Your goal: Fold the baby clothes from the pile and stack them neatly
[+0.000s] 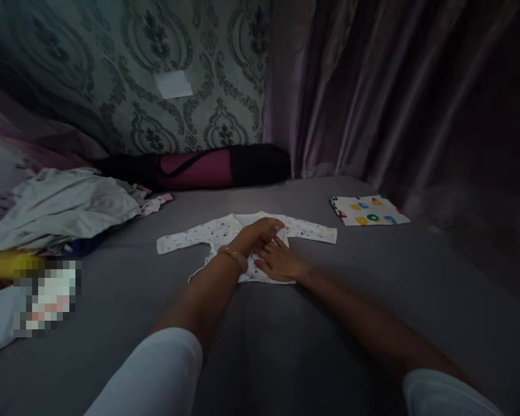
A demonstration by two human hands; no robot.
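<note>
A small white baby shirt point(219, 229) with a tiny scattered print lies spread on the grey sheet, its long sleeves stretched out to both sides. My left hand point(263, 230), with a bangle at the wrist, reaches across the shirt's chest, its fingers pointing right and partly hidden from view. Just below it, my right hand point(281, 261) rests palm down on the shirt's front, fingers spread. The two hands are close together and cover the middle of the shirt. A tie or edge of the shirt trails out at its lower left.
A folded white cloth point(368, 211) with colourful letters lies at the right. Crumpled pale clothes point(78, 199) are heaped at the left, near a yellow cloth point(13, 264). A long black and maroon bag point(199, 169) lies along the patterned wall. Purple curtains point(329, 86) hang behind.
</note>
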